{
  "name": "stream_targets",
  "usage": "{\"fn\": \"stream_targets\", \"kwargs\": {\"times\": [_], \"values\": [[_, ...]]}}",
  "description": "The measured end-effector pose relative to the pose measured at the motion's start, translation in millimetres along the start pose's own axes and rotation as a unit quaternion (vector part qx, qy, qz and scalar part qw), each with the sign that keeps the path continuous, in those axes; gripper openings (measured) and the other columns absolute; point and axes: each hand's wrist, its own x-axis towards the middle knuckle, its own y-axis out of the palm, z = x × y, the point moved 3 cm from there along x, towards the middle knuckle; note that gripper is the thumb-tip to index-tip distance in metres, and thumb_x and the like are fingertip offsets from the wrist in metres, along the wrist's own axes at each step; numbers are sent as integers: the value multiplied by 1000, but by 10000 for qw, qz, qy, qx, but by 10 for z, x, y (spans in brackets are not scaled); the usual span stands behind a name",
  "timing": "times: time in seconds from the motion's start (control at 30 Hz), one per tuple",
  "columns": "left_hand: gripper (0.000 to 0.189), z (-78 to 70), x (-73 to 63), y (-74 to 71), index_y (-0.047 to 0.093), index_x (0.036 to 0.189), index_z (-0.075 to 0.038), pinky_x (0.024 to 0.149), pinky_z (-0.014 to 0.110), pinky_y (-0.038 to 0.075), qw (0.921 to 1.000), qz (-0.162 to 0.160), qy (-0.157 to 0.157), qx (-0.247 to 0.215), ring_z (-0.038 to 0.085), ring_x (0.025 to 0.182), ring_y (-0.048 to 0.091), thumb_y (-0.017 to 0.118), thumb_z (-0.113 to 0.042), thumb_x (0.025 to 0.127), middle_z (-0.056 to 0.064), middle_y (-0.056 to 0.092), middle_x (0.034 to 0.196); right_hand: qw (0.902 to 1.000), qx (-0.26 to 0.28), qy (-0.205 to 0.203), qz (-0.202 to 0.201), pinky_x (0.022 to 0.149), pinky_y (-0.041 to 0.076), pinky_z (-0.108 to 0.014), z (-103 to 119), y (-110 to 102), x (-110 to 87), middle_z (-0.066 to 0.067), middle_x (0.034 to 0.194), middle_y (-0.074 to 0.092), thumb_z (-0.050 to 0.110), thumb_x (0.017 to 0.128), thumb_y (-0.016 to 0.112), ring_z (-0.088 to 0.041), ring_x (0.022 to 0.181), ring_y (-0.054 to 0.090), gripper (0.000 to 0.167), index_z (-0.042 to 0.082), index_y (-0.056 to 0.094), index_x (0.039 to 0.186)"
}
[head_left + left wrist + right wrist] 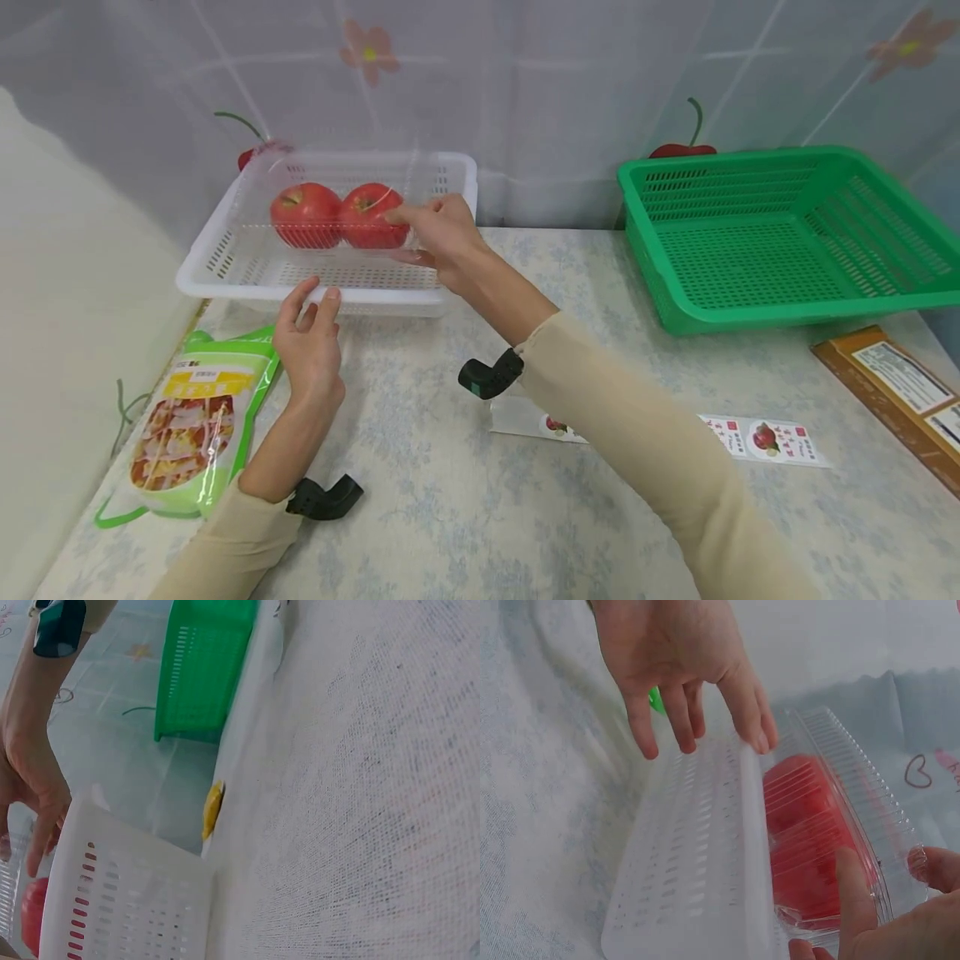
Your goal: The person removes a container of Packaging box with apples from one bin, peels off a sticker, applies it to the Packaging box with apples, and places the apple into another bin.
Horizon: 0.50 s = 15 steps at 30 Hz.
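Observation:
Two red apples [306, 218] sit side by side in a clear plastic container [862, 832] with ribbed walls. The container is inside or just over the white slotted basket [337, 296] at the back left. My right hand [450, 237] grips the container's right end, thumb above and other fingers lower down. At the basket's front rim is my left hand [311, 346], fingers loosely bent and holding nothing. The right wrist view has its fingertips [759, 742] right at that rim. Part of the container's underside is hidden by the basket wall.
A green slotted basket [750, 317] stands at the back right. Left of my left forearm lies a green-and-white food bag [191, 433]. Under and beyond my right sleeve runs a strip of fruit labels [772, 439]. A brown packet [892, 392] lies at the right edge.

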Motion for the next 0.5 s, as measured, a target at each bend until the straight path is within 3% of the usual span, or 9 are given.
{"fn": "stream_targets", "kwargs": {"times": [0.23, 0.5], "values": [[37, 14, 1, 19, 62, 129, -14, 98, 38, 42, 9998, 49, 155, -109, 18, 127, 41, 70, -21, 94, 0, 38, 144, 9995, 322, -69, -9, 76, 58, -39, 92, -252, -321, -11, 115, 52, 8, 90, 71, -25, 105, 60, 39, 5, 39, 111], [32, 19, 0, 8, 64, 125, -20, 101, 39, 40, 9997, -6, 140, -201, 18, 129, 40, 70, -22, 93, 1, 37, 146, 9993, 290, -149, -159, 80, 57, -36, 131, -640, -722, -10, 115, 54, 12, 91, 70, -24, 106, 57, 34, 8, 42, 111]]}}
